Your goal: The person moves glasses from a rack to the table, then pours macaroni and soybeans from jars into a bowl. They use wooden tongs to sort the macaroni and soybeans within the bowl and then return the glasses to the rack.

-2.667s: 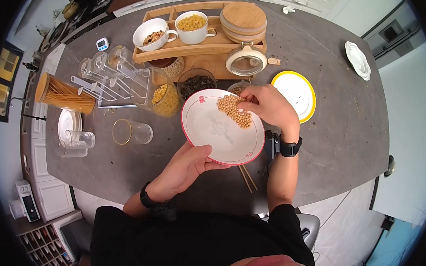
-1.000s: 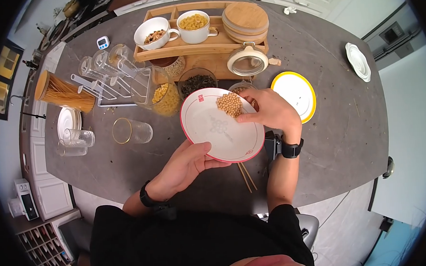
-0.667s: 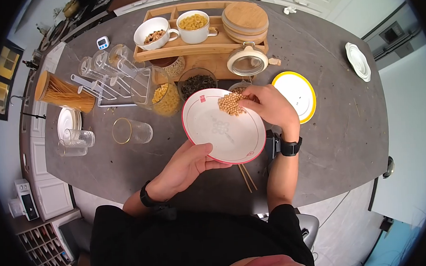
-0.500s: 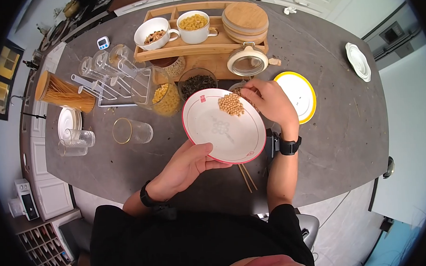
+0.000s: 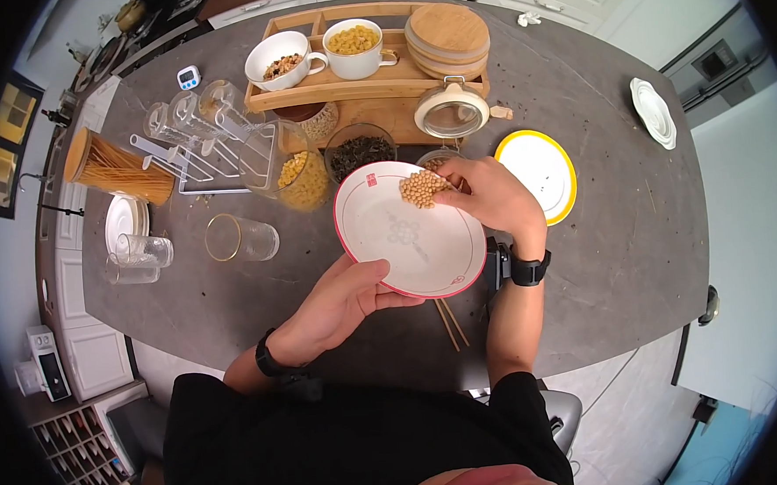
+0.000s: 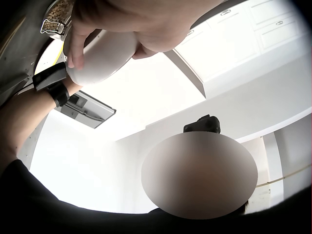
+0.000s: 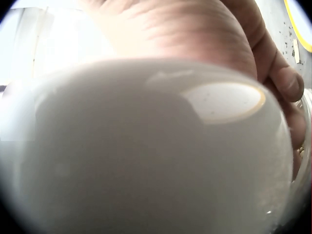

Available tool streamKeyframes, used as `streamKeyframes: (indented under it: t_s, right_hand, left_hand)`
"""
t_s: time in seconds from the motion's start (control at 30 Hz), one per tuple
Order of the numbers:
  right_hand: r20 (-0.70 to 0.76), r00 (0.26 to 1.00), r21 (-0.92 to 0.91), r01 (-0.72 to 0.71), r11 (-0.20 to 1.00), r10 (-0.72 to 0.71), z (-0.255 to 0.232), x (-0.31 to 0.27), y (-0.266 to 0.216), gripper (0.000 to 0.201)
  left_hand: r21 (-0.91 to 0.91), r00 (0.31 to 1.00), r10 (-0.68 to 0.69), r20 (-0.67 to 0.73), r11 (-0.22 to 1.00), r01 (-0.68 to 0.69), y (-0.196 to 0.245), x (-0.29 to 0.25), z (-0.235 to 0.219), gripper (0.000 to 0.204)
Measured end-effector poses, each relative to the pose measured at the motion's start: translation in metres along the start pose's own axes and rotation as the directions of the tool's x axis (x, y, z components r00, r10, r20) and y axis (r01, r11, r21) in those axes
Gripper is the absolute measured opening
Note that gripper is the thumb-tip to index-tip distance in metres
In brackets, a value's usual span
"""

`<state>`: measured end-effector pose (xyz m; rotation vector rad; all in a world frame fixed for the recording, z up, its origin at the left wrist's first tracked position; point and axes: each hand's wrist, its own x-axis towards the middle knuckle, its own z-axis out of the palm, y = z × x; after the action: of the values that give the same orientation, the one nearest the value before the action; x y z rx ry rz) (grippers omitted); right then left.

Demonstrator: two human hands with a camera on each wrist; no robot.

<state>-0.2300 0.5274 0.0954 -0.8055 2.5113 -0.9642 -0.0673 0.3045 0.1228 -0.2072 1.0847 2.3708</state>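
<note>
My left hand (image 5: 343,302) grips the near left edge of a white bowl (image 5: 398,259) with a red rim, thumb inside and fingers underneath. The bowl is held up, tilted over the counter. A small heap of tan soybeans (image 5: 423,190) lies at its far side. My right hand (image 5: 500,197) is over the far right rim, the thumb inside against the soybeans, the other fingers largely past the rim. In the right wrist view those fingers (image 7: 288,84) are beyond the bowl's underside, close to a glass jar's rim (image 7: 308,109). That jar (image 5: 437,157) is partly hidden behind bowl and hand.
A flip-top lid (image 5: 452,116) stands up behind the jar. A wooden stand (image 5: 372,90) holds cups of dry food. Left are a glass of dark dried food (image 5: 360,156), yellow pasta (image 5: 302,184), a rack (image 5: 219,192) and a tumbler (image 5: 243,239). Chopsticks (image 5: 450,323) and a yellow-rimmed plate (image 5: 534,175) lie nearby.
The soybean heap is smaller than in the oldest frame. Half a second ago my right hand was back at the rim; now its thumb is inside against the soybeans. My left hand stays put.
</note>
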Motion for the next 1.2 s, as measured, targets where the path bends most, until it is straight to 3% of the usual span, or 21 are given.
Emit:
streamKeyframes:
  t_s: [0.23,0.3,0.43,0.5,0.7,0.83,1.0,1.1,1.2]
  right_hand:
    - [-0.113,0.992,-0.006,0.049,0.999,-0.049,0.004,0.005,0.006,0.023]
    - [-0.258,0.965,0.052,0.063,0.997,-0.048,0.008,0.007,0.008,0.025]
    - [-0.163,0.987,0.075,0.005,0.997,0.007,-0.002,0.0,-0.004,0.034]
    - [0.003,1.0,0.048,-0.029,0.998,0.029,-0.004,-0.004,-0.008,0.041]
    - [-0.041,0.998,-0.006,0.042,0.999,-0.043,0.002,-0.001,-0.005,0.04]
    - [-0.008,1.0,-0.059,-0.017,0.998,0.016,-0.001,0.001,-0.002,0.033]
    - [-0.183,0.982,0.021,0.06,0.998,-0.055,0.005,0.005,0.007,0.025]
    - [-0.237,0.971,0.051,0.025,0.998,-0.012,0.004,0.007,0.006,0.027]
    - [-0.152,0.988,0.093,-0.003,0.996,0.017,0.0,0.002,-0.004,0.032]
  left_hand:
    - [-0.03,1.0,-0.006,0.018,1.0,0.006,0.0,0.0,-0.001,0.052]
    - [-0.039,1.0,-0.007,0.024,0.999,0.008,0.0,0.0,-0.001,0.052]
    - [-0.049,0.999,-0.01,0.033,0.999,0.011,0.0,0.001,-0.001,0.051]
    - [-0.054,0.999,-0.007,0.031,0.999,0.009,0.0,0.001,-0.001,0.051]
    - [-0.065,0.999,-0.004,0.044,0.998,0.007,0.0,0.003,-0.002,0.05]
    - [-0.067,0.999,-0.008,0.05,0.998,0.011,0.002,0.003,0.0,0.051]
    - [-0.065,0.999,-0.017,0.052,0.998,0.02,0.003,0.004,0.001,0.051]
    - [-0.066,0.998,-0.02,0.053,0.998,0.024,0.002,0.004,0.001,0.051]
    - [-0.07,0.998,-0.023,0.064,0.997,0.027,0.001,0.004,-0.002,0.051]
